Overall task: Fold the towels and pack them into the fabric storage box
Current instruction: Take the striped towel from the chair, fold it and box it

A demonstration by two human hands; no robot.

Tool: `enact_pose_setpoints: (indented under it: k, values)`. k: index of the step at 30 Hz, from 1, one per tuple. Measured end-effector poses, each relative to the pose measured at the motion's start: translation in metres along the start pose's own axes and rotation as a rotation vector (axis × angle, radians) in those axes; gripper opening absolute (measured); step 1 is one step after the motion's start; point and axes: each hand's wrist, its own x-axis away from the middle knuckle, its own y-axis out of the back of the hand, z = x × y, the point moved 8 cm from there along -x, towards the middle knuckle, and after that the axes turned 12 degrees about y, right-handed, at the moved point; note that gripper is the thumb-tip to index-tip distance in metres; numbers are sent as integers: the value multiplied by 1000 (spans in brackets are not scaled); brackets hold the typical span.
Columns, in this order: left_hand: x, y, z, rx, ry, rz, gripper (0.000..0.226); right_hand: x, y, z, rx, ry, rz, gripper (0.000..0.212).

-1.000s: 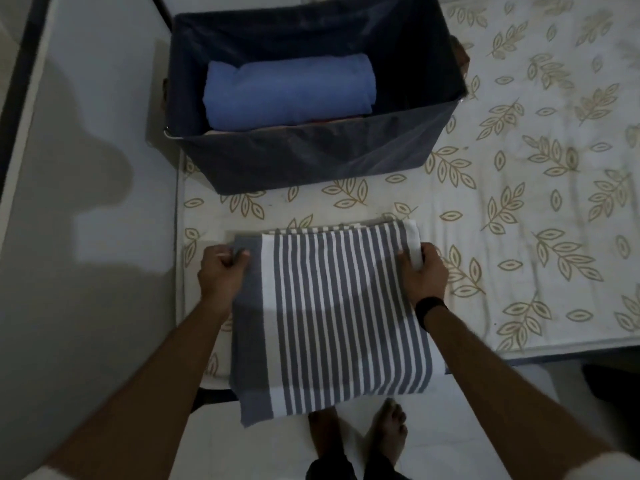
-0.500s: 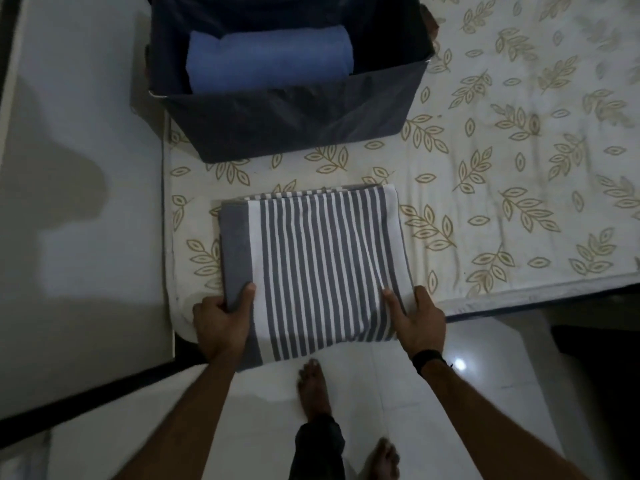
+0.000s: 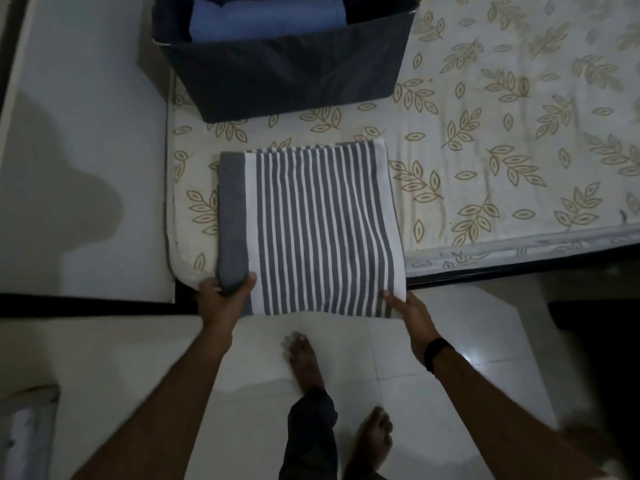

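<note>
One blue towel point(image 3: 268, 15) inside storage box point(image 3: 284, 77)

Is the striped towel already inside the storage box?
No, the striped towel lies on the mattress, in front of the storage box.

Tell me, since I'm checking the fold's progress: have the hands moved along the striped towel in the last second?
Yes. Both hands went from the striped towel's edge nearer the storage box to its near edge.

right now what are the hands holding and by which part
Both grip the folded striped towel at its near edge: the left hand pinches the grey-banded corner, the right hand holds the opposite near corner.
</note>
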Motion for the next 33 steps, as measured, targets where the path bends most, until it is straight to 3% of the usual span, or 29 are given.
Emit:
enact_pose_setpoints:
  k: [2, 4, 8, 11, 13, 16, 18, 20, 23, 25, 29, 33]
  values:
    - [3, -7, 19, 84, 121, 168, 89, 11, -1, -2, -121, -42, -32, 32]
    - [8, -9, 36, 57, 188, 229, 78, 19, -1, -5, -194, -53, -61, 32]
    - [21, 11, 45, 117, 192, 125, 43, 30, 1, 4, -254, -67, -167, 30]
    - [36, 22, 29, 212, 208, 149, 19, 37, 1, 22, -201, -47, -209, 15]
    - [41, 31, 7, 193, 107, 83, 19, 37, 6, 34, -148, -20, -261, 7]
    - [47, 39, -27, 288, -22, 65, 30, 34, 11, 62, -145, 76, -353, 24]
    - [48, 38, -46, 380, -30, 142, 31, 29, 7, 86, -152, 186, -320, 35]
    - [47, 33, -68, 374, 5, 252, 21, 22, -2, 116, -110, 273, -226, 22]
    - [48, 29, -96, 353, 54, 458, 28, 7, -10, 149, -9, 279, -133, 11]
    - [46, 30, -109, 281, -7, 513, 41, -1, -12, 160, 63, 277, -39, 11]
    - [36, 33, -135, -121, -147, 387, 50, -15, -23, 184, 177, 272, 145, 46]
    - [7, 26, -163, -405, -264, 168, 16, -46, -20, 201, 513, 355, 28, 20]
